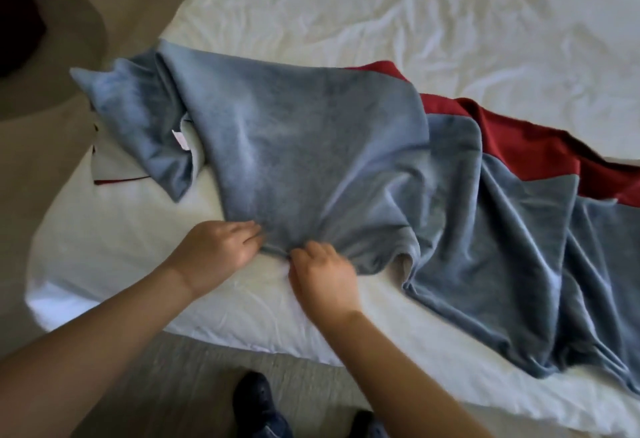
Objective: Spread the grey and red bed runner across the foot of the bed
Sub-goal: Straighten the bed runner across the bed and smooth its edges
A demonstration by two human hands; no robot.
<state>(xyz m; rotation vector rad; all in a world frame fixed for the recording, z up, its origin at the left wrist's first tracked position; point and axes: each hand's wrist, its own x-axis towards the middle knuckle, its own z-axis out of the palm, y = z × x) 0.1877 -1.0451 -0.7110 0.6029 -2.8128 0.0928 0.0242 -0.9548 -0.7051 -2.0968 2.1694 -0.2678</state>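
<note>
At six o'clock of the bed runner (329, 146), both hands meet on its near hem. Left hand (221, 250) lies fingers-forward on the grey edge, seemingly pinching it; right hand (322, 274) is clenched on a gathered bit of the same hem, the two nearly touching. Runner lies bunched and folded on the white sheet (450, 21), grey side up, red backing showing toward two o'clock, a folded flap toward ten o'clock, loose folds draping off the mattress edge at four o'clock. Judgement: best to slide the hands apart along the hem, keeping it taut and parallel to the bed's edge, then unfold the ten o'clock flap.
</note>
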